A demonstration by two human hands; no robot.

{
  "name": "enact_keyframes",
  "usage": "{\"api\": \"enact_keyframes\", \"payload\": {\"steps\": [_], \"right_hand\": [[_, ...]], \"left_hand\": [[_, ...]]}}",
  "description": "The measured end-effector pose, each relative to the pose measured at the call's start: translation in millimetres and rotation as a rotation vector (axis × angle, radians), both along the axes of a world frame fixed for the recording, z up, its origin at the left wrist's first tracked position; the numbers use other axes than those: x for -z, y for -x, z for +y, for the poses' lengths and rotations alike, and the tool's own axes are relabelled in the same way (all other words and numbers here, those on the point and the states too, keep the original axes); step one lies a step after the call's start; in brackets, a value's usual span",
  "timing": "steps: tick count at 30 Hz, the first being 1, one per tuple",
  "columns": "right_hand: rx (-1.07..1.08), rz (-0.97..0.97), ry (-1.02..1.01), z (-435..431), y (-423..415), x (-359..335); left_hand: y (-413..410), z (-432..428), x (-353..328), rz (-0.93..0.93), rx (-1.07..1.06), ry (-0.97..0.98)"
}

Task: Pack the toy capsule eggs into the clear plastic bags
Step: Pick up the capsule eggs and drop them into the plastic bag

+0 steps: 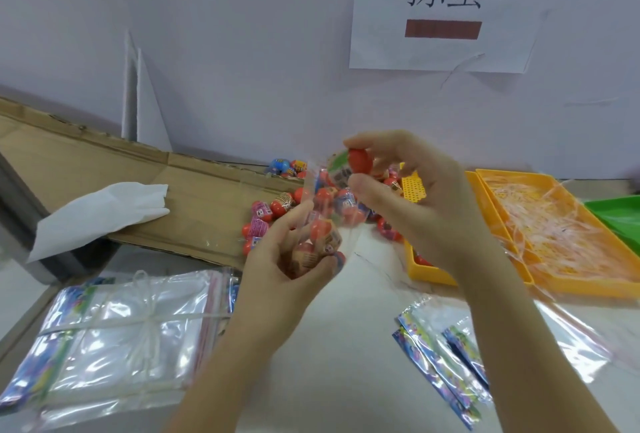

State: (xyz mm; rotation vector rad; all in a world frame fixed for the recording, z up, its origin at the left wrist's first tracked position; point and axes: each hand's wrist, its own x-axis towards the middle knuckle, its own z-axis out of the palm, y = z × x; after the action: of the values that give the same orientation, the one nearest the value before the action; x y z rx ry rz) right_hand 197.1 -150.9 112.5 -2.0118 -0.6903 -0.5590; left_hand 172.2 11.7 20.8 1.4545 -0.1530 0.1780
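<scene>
Over a pale table (363,311), the left hand (287,259) is curling round a floppy, part-filled clear bag (322,221) while the right hand (415,200) is pinching a seemingly light, slick red egg (360,160) above its mouth.

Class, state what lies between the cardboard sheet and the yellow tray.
Head view: a heap of toy capsule eggs, partly behind the clear bag the left hand holds.

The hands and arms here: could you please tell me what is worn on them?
Nothing: the left hand and right hand show no gloves, rings or watch; the left forearm and right forearm are bare to the frame edge, no sleeve in view.
</scene>
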Motion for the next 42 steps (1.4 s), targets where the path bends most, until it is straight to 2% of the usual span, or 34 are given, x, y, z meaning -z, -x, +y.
{"api": "enact_keyframes", "payload": {"steps": [7, 13, 19, 25, 31, 35, 39, 42], "right_hand": [[0.267, -0.163, 0.344, 2.9, 1.5, 2.6], [0.233, -0.186, 0.332, 11.7, 3.5, 7.8], [0.177, -0.111, 0.419, 13.2, 2.4, 8.2], [0.144, -0.065, 0.423, 14.3, 1.4, 11.3], [0.174, -0.071, 0.437, 19.9, -3.1, 20.3], [0.087, 0.087, 0.368, 18.9, -5.7, 23.9], [0.067, 0.105, 0.391, 17.9, -6.9, 25.4], [0.031, 0.137, 0.417, 15.2, -4.5, 23.7]], "left_hand": [[3.1, -2.5, -5.1, -0.053, 0.124, 0.033], [3.3, -0.8, -4.5, -0.057, 0.153, -0.036], [1.0, 0.7, -1.4, -0.021, 0.077, -0.057], [-0.6, 1.5, 0.0, -0.01, 0.081, -0.051], [1.9, 3.2, -2.2, 0.016, -0.035, -0.084], [2.1, 6.0, 0.4, 0.118, -0.111, -0.025], [3.0, 8.1, 0.2, 0.171, -0.114, -0.001], [1.1, 5.7, -3.0, 0.133, -0.052, -0.017]]}}
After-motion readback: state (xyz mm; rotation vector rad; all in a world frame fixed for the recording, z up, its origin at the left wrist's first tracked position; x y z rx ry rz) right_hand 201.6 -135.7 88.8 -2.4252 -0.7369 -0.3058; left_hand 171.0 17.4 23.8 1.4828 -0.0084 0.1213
